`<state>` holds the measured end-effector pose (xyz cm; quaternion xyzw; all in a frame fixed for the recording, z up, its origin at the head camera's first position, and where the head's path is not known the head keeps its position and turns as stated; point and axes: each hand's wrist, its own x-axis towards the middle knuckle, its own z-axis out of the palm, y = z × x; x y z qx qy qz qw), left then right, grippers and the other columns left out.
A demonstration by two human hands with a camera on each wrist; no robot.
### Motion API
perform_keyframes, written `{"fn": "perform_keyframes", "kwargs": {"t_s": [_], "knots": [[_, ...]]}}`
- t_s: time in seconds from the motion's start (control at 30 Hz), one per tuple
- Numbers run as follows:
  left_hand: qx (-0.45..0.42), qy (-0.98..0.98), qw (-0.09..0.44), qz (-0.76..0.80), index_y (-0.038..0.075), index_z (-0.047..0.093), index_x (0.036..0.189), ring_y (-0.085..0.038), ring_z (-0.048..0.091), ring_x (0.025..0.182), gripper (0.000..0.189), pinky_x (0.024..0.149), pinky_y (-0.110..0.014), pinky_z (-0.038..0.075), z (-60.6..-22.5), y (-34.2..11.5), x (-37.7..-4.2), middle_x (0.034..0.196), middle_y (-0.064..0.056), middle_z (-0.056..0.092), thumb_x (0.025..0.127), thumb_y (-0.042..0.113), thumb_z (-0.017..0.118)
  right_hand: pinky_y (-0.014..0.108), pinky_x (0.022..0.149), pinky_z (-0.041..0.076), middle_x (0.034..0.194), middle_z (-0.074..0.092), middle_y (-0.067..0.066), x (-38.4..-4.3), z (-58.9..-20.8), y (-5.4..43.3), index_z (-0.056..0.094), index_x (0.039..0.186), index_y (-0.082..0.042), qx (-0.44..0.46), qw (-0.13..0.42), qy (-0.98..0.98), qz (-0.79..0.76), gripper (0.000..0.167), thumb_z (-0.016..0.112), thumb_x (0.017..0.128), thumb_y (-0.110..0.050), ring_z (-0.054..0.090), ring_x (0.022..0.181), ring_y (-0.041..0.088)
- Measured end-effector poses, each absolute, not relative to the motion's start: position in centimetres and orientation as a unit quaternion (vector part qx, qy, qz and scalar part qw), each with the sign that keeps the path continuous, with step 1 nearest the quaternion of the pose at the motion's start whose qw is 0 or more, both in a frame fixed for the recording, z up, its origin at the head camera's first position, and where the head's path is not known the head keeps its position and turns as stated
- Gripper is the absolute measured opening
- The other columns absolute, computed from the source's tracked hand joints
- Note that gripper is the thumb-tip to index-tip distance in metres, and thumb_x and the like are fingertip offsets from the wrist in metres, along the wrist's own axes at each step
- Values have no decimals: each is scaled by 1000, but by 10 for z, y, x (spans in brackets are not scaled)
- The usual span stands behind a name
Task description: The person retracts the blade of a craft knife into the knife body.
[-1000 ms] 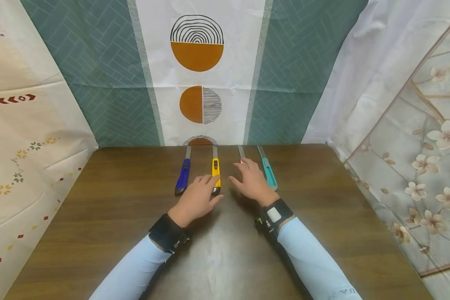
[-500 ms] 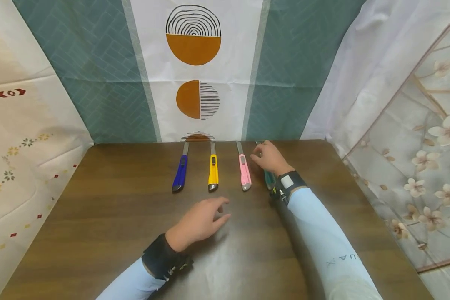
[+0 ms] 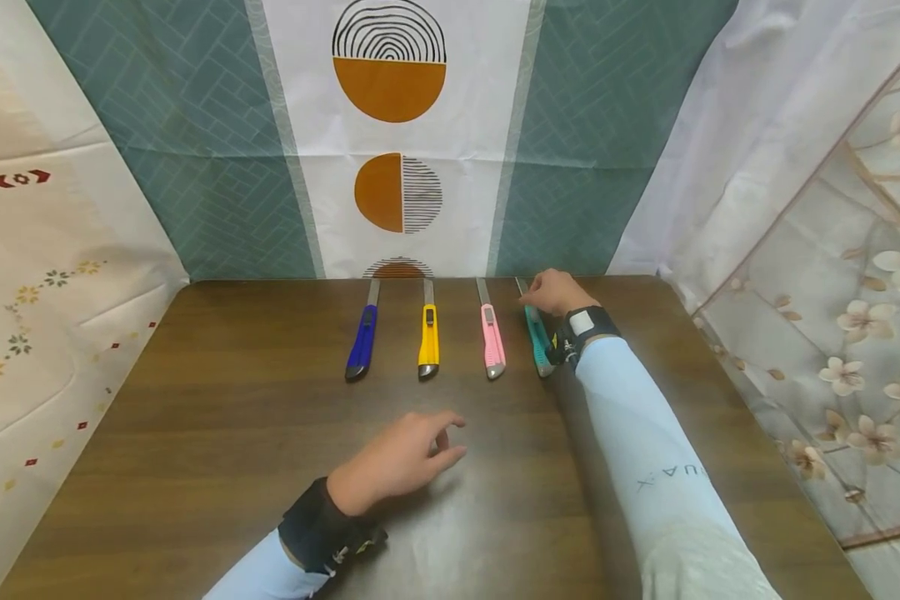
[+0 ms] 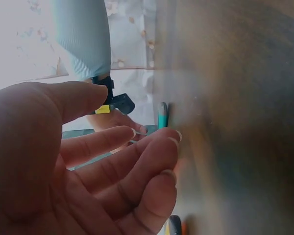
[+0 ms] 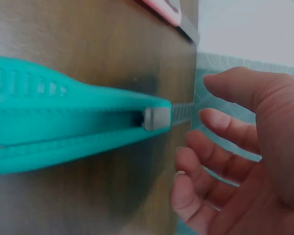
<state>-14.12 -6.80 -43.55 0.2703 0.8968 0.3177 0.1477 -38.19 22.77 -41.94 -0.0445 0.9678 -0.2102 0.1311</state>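
Several utility knives lie in a row at the table's far edge, blades extended and pointing away: blue [image 3: 363,342], yellow [image 3: 429,337], pink [image 3: 491,337] and teal [image 3: 537,342]. My right hand [image 3: 561,292] hovers beside the blade end of the teal knife. In the right wrist view its fingers [image 5: 220,127] are loosely bent, with a gap between them and the teal knife's grey slider [image 5: 158,118]. Nothing is in that hand. My left hand [image 3: 397,458] floats above the table in front of the yellow knife, fingers relaxed, holding nothing.
The knives lie on a brown wooden table [image 3: 232,400]. A green and white patterned cloth [image 3: 585,167] hangs behind its far edge. Light printed cloths hang at the left [image 3: 60,333] and right [image 3: 855,333].
My right hand has gone from above the pink knife rightward to the teal one, then slightly away toward its blade end. My left hand has drawn back toward me from the yellow knife.
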Motion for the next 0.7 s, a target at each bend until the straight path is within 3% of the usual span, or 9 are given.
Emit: {"fn": "perform_keyframes", "kwargs": {"t_s": [0.1, 0.33, 0.57, 0.7], "knots": [[276, 895, 146, 319, 10, 61, 136, -5, 57, 67, 40, 59, -21, 50, -431, -70, -143, 93, 1, 71, 102, 31, 65, 27, 52, 45, 65, 49, 0, -388, -415, 230, 58, 79, -6, -20, 151, 965, -211, 36, 65, 98, -36, 52, 63, 17], [277, 903, 137, 299, 10, 61, 137, -7, 57, 70, 42, 61, -23, 51, -421, -72, -149, 94, 2, 71, 101, 32, 65, 29, 59, 51, 87, 61, 10, -396, -419, 235, 66, 95, -2, 16, 189, 962, -199, 38, 65, 98, -40, 61, 76, 23], [273, 909, 125, 290, 10, 62, 136, -7, 56, 68, 41, 60, -24, 49, -420, -77, -148, 90, 2, 70, 101, 32, 65, 32, 67, 53, 102, 64, 15, -393, -428, 238, 67, 110, 1, 39, 213, 956, -196, 55, 72, 90, -50, 63, 88, 28], [261, 911, 136, 290, 12, 60, 138, -7, 56, 66, 43, 60, -23, 50, -419, -82, -148, 92, 2, 71, 101, 34, 65, 33, 67, 52, 100, 62, 14, -388, -430, 235, 67, 108, 1, 51, 217, 952, -209, 53, 74, 90, -50, 60, 87, 27]]}}
